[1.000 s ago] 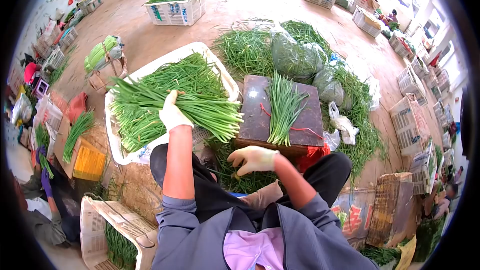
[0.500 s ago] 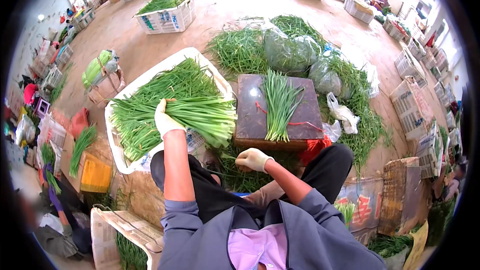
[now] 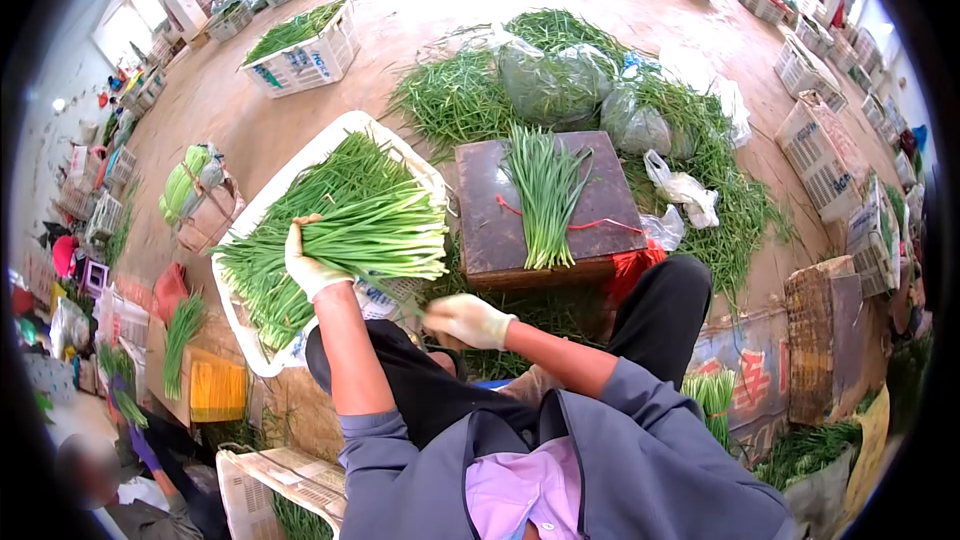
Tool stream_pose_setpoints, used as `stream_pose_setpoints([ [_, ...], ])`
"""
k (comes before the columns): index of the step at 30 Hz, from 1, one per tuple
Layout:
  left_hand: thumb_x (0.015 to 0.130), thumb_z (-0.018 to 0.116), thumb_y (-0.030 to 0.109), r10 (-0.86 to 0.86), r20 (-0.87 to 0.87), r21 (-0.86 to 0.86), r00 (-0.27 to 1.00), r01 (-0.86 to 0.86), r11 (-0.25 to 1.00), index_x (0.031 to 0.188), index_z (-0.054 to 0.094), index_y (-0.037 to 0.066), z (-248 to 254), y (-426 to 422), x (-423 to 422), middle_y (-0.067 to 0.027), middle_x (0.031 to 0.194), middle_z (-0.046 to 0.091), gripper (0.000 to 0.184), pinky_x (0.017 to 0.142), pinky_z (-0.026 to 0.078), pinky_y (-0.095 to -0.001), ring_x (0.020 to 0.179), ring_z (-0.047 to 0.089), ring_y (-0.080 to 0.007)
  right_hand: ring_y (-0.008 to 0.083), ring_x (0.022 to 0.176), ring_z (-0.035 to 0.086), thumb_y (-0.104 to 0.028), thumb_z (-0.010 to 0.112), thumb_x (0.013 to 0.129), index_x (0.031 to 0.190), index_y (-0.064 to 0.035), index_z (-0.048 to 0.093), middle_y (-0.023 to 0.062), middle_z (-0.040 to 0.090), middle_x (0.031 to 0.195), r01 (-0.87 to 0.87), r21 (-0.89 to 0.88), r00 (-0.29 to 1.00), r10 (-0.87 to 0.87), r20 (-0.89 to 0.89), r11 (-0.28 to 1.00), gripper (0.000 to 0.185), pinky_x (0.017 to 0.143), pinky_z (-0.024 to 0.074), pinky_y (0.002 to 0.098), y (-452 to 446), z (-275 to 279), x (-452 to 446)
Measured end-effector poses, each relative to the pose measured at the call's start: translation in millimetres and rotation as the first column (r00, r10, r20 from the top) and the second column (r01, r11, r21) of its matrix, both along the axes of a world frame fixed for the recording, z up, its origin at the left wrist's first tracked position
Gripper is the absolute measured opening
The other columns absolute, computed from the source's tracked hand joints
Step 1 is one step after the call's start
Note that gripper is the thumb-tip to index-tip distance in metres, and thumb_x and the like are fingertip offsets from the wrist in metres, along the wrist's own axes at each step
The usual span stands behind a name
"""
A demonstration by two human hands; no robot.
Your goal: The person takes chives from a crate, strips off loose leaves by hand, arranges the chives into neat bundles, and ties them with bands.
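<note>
My left hand [image 3: 314, 265], in a pale glove, is closed round a thick bunch of garlic chives [image 3: 385, 235] with pale stem ends pointing right. The bunch is held over a white plastic crate [image 3: 236, 308] heaped with more chives [image 3: 325, 170]. My right hand [image 3: 470, 322], also gloved, is just below and right of the stem ends, its fingers curled and blurred by motion. Thin green strands show near its fingertips, but I cannot tell whether it grips them. On a dark wooden block [image 3: 480, 200] lies another bunch of chives [image 3: 545, 195], with a red tie [image 3: 605, 224] beneath it.
Loose greens [image 3: 465, 100] and filled plastic bags [image 3: 555, 85] lie beyond the block. A full crate [image 3: 305, 60] stands farther off on the left. A tied bunch [image 3: 712, 400] is by my right knee; a tipped crate [image 3: 245, 490] is at lower left, near another person [image 3: 150, 480].
My right hand has moved left, closer to the stem ends. My left hand has tilted the bunch slightly and still grips it. The whole view has shifted a little.
</note>
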State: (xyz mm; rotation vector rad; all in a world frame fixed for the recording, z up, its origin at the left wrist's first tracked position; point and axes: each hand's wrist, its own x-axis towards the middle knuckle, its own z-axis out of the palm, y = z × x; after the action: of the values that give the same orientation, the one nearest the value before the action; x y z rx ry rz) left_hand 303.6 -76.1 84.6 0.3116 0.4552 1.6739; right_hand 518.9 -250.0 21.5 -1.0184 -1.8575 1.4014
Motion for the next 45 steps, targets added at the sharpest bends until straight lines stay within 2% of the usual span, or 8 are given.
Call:
stream_pose_setpoints([
  [1, 0.092, 0.062, 0.017, -0.009, 0.054, 0.03, 0.999, 0.007, 1.0, 0.097, 0.064, 0.007, 3, -1, -2, -0.0071, 0.093, 0.066, 0.012, 0.09, 0.05, -0.0425, 0.093, 0.061, -0.0241, 0.0346, 0.088, 0.066, -0.027, 0.059, 0.092, 0.097, -0.0014, 0.067, 0.018, 0.068, 0.091, -0.136, 0.478, 0.951, -0.02, 0.308, 0.868, 0.027, 0.08, 0.0532, 0.0423, -2, -46, 12],
  [3, 0.092, 0.062, 0.016, -0.059, 0.03, 0.135, 0.998, 0.054, 0.989, 0.1, 0.063, 0.006, 3, 0, -6, -0.0054, 0.092, 0.065, 0.013, 0.092, 0.049, -0.0415, 0.093, 0.061, -0.0233, 0.036, 0.096, 0.067, -0.032, 0.062, 0.084, 0.101, -0.0075, 0.073, 0.0185, 0.07, 0.1, -0.307, -0.273, 0.555, 0.405, 0.727, 0.912, 0.032, 0.087, 0.0517, 0.0455, -14, -27, 49],
  [4, 0.092, 0.062, 0.015, -0.092, 0.045, 0.15, 0.995, 0.085, 0.985, 0.103, 0.063, 0.007, 5, -2, -4, -0.0048, 0.092, 0.065, 0.013, 0.094, 0.048, -0.041, 0.093, 0.061, -0.0228, 0.0359, 0.094, 0.067, -0.033, 0.064, 0.083, 0.103, -0.0096, 0.072, 0.0179, 0.07, 0.1, -0.105, 0.019, 0.701, 0.06, 0.71, 0.994, 0.032, 0.085, 0.0523, 0.0441, -19, -40, 65],
  [7, 0.092, 0.061, 0.014, -0.108, 0.035, 0.187, 0.994, 0.099, 0.977, 0.103, 0.062, 0.007, 7, -7, 4, -0.0043, 0.091, 0.065, 0.013, 0.094, 0.048, -0.0414, 0.092, 0.06, -0.0225, 0.0319, 0.096, 0.067, -0.025, 0.076, 0.083, 0.108, -0.0022, 0.068, 0.0171, 0.068, 0.105, 0.667, 0.322, 0.719, -0.694, -0.04, 0.672, 0.034, 0.085, 0.0535, 0.0376, 6, 22, 60],
  [21, 0.093, 0.062, 0.016, 0.009, -0.115, 0.056, 0.993, -0.002, 0.998, 0.105, 0.06, 0.002, 11, -9, 17, -0.007, 0.079, 0.064, 0.019, 0.082, 0.051, -0.0416, 0.074, 0.06, -0.0226, 0.0154, 0.097, 0.067, -0.005, 0.071, 0.087, 0.105, 0.0011, 0.073, 0.0089, 0.072, 0.109, 0.779, -0.12, 0.474, -0.703, -0.53, 0.615, 0.02, 0.088, 0.0522, 0.0262, 22, 34, 45],
  [28, 0.094, 0.061, 0.015, -0.086, 0.077, 0.275, 0.993, 0.062, 0.96, 0.114, 0.058, 0.004, 19, -7, -13, -0.0039, 0.084, 0.063, 0.023, 0.085, 0.051, -0.0389, 0.08, 0.06, -0.0195, 0.0343, 0.1, 0.068, -0.032, 0.08, 0.071, 0.107, -0.0034, 0.072, 0.0191, 0.071, 0.107, 0.091, 0.019, 0.605, -0.07, 0.793, 0.996, 0.046, 0.094, 0.0514, 0.0433, -33, -51, 104],
  [33, 0.094, 0.061, 0.016, -0.163, 0.01, 0.404, 0.987, 0.145, 0.903, 0.123, 0.053, 0.006, 17, -13, -8, -0.0033, 0.088, 0.063, 0.031, 0.089, 0.049, -0.0405, 0.083, 0.059, -0.0194, 0.0236, 0.08, 0.069, -0.012, 0.077, 0.08, 0.119, -0.0062, 0.063, 0.011, 0.069, 0.098, 0.618, 0.459, 0.768, -0.615, -0.18, 0.638, 0.042, 0.072, 0.0538, 0.0312, 0, 49, 62],
  [45, 0.095, 0.06, 0.016, -0.209, 0.046, 0.403, 0.977, 0.173, 0.898, 0.123, 0.057, 0.006, 16, -17, -13, -0.0037, 0.087, 0.061, 0.029, 0.086, 0.049, -0.0406, 0.082, 0.059, -0.0195, 0.0249, 0.076, 0.067, -0.008, 0.074, 0.081, 0.097, -0.0047, 0.071, 0.0097, 0.068, 0.087, 0.576, 0.546, 0.77, -0.629, -0.112, 0.608, 0.017, 0.071, 0.0536, 0.0328, 2, 44, 71],
])
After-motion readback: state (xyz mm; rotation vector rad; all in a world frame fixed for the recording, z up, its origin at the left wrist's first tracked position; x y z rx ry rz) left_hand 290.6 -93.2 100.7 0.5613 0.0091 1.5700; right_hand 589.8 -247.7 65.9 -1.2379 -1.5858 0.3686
